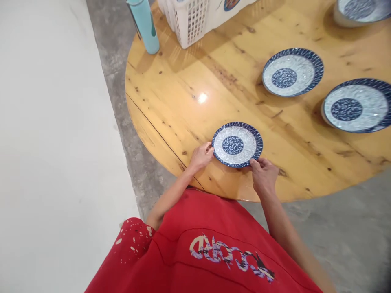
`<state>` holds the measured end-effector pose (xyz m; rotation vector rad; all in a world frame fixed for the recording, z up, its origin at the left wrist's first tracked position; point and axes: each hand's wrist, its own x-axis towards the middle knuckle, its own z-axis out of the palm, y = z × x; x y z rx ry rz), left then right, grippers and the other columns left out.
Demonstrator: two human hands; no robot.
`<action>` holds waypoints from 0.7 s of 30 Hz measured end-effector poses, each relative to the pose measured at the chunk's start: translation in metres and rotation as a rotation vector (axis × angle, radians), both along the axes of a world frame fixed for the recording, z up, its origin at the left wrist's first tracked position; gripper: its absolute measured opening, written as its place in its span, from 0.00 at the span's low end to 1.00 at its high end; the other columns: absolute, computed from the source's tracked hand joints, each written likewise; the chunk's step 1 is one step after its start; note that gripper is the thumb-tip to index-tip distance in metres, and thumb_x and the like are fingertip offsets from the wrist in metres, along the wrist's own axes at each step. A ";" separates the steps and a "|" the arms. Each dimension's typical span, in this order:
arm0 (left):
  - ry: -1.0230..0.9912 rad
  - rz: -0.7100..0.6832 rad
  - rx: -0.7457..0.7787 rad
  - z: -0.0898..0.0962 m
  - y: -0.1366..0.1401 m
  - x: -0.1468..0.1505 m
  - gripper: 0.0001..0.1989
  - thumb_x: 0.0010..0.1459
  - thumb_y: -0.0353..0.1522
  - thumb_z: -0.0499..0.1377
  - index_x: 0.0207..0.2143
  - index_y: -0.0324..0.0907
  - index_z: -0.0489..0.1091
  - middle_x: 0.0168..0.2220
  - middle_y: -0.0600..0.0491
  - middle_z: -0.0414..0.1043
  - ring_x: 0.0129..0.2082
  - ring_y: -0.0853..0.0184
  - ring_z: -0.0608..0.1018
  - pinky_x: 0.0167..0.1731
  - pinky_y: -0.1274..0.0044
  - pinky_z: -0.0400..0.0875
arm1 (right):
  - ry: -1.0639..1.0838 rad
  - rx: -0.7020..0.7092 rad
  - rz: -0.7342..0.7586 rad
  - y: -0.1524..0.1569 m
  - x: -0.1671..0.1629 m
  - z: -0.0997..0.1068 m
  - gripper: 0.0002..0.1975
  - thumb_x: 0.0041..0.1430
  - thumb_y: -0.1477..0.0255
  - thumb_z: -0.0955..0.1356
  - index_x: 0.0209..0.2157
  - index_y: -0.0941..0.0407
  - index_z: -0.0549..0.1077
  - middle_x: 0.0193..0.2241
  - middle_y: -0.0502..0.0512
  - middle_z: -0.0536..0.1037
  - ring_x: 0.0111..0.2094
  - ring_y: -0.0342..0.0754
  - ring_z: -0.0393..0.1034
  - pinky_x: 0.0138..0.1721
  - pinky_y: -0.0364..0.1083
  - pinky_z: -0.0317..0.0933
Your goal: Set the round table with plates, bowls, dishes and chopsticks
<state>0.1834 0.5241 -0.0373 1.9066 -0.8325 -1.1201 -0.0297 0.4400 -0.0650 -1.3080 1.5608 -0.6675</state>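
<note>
Bright light fills the view, with 1 white glare spot on the wooden table (171, 101). Soft shadows fall beside the white basket (195, 24); fine detail on the patterned plate (232, 145) looks slightly smeared.

Count: 1 left hand (202, 156), 1 right hand (264, 175) — 1 plate (232, 145) between them, 2 dishes (284, 77) (347, 110) beyond the right hand, 1 bowl (351, 18) farther past it, 1 blue bottle (146, 28) and 1 white basket (185, 26) beyond the left hand — 1 table (171, 106) under both.
</note>
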 end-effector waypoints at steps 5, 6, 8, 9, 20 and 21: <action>-0.031 0.021 0.024 0.004 -0.003 0.003 0.12 0.64 0.32 0.52 0.45 0.42 0.74 0.27 0.54 0.77 0.31 0.66 0.80 0.38 0.77 0.73 | -0.039 0.060 0.062 -0.005 0.003 0.010 0.13 0.51 0.60 0.69 0.32 0.56 0.75 0.28 0.55 0.79 0.28 0.52 0.74 0.31 0.50 0.71; -0.030 0.018 0.032 0.006 -0.003 0.004 0.13 0.65 0.32 0.52 0.46 0.42 0.74 0.27 0.55 0.76 0.30 0.66 0.80 0.37 0.77 0.73 | -0.038 0.070 0.087 -0.005 0.002 0.013 0.15 0.51 0.59 0.69 0.33 0.56 0.75 0.28 0.55 0.79 0.27 0.52 0.74 0.31 0.50 0.70; -0.032 0.001 0.046 0.008 -0.004 0.005 0.13 0.65 0.32 0.52 0.46 0.42 0.74 0.26 0.55 0.76 0.29 0.66 0.79 0.37 0.77 0.73 | -0.024 0.088 0.122 -0.005 -0.001 0.018 0.18 0.51 0.56 0.68 0.33 0.57 0.75 0.27 0.55 0.79 0.26 0.53 0.75 0.31 0.50 0.70; -0.040 -0.010 0.050 0.009 -0.004 0.006 0.13 0.65 0.31 0.52 0.45 0.42 0.74 0.26 0.55 0.76 0.29 0.67 0.79 0.37 0.77 0.72 | -0.017 0.093 0.131 -0.006 -0.002 0.020 0.19 0.51 0.55 0.68 0.34 0.57 0.75 0.27 0.55 0.79 0.26 0.53 0.75 0.31 0.50 0.70; -0.210 -0.060 0.101 0.016 -0.010 0.008 0.12 0.64 0.31 0.51 0.41 0.43 0.74 0.27 0.54 0.75 0.31 0.66 0.77 0.36 0.78 0.71 | -0.089 0.143 0.202 -0.013 0.005 0.023 0.17 0.52 0.54 0.65 0.25 0.55 0.70 0.21 0.53 0.76 0.24 0.52 0.73 0.27 0.49 0.68; -0.214 -0.062 0.107 0.016 -0.011 0.008 0.12 0.64 0.31 0.51 0.41 0.44 0.74 0.27 0.54 0.75 0.31 0.66 0.77 0.36 0.78 0.71 | -0.085 0.134 0.199 -0.014 0.005 0.023 0.17 0.52 0.54 0.65 0.25 0.54 0.70 0.20 0.52 0.76 0.24 0.52 0.73 0.27 0.48 0.68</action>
